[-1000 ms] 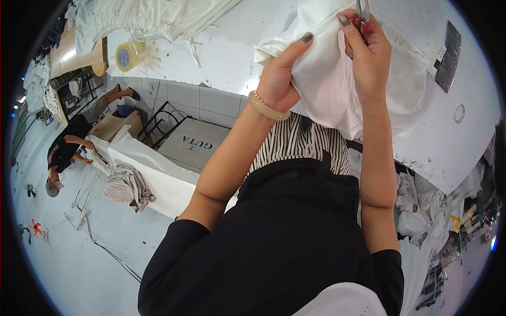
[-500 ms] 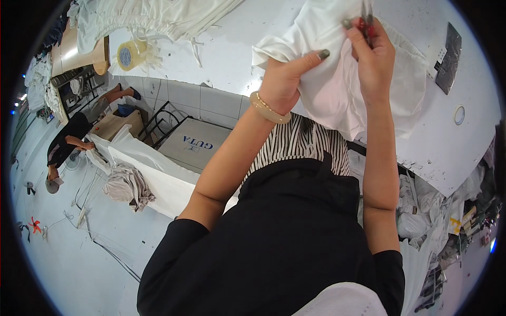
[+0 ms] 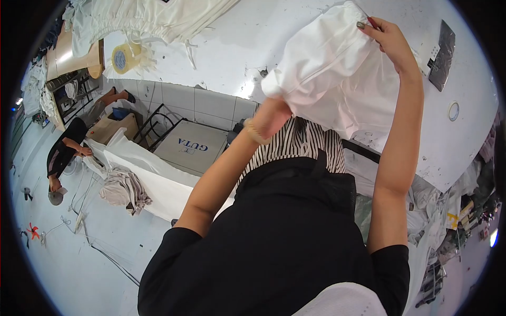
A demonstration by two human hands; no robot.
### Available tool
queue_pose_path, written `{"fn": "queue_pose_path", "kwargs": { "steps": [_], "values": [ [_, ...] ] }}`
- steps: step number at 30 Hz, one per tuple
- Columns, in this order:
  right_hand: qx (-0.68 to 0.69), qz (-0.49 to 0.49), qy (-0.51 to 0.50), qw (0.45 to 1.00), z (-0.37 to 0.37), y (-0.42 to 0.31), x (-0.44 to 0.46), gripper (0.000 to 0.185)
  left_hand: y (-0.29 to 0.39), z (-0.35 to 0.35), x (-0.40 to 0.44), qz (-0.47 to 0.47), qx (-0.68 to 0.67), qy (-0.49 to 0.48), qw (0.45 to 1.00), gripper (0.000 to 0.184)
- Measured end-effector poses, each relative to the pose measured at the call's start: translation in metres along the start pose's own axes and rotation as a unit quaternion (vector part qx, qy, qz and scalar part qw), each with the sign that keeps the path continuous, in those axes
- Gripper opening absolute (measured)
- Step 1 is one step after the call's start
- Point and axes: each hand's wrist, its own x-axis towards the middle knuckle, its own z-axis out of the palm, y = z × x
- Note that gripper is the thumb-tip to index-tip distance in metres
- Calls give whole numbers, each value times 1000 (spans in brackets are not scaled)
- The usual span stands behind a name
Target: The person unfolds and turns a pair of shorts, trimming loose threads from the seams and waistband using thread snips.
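Has the white garment (image 3: pixel 327 60) lifted and partly opened above the white table (image 3: pixel 226 66), by judgement in the middle of handling; not laid flat, not folded, not put aside. From such loose folds, cannot tell how much is finished and how much is left. Pinches its far edge with the right hand (image 3: pixel 395 43), thumb and fingers closed together, with a small red thing (image 3: pixel 373 22) also among the fingers. Keeps the left hand (image 3: pixel 275 117) at the near left edge, blurred and partly hidden; cannot tell if closed or apart. Looks thin, smooth and slightly shiny, puffed and creased at left, hanging loosely near the striped cloth (image 3: pixel 321 147).
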Motion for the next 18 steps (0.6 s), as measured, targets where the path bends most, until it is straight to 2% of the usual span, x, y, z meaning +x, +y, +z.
{"fn": "queue_pose_path", "kwargs": {
  "steps": [5, 8, 15, 18],
  "values": [
    [146, 6, 60, 987, 1, 21, -7, 31, 28, -21, -21, 110, 19, 110, 988, 29],
    [198, -1, 71, 978, 0, 24, -6, 24, 45, -14, -30, 124, 108, 88, 982, 31],
    [203, -8, 117, 972, -9, 31, 7, 24, 65, 20, -35, 155, 167, 116, 967, 34],
    [198, -8, 130, 971, -13, 32, 12, 25, 68, 31, -38, 136, 149, 116, 972, 35]
  ]
}}
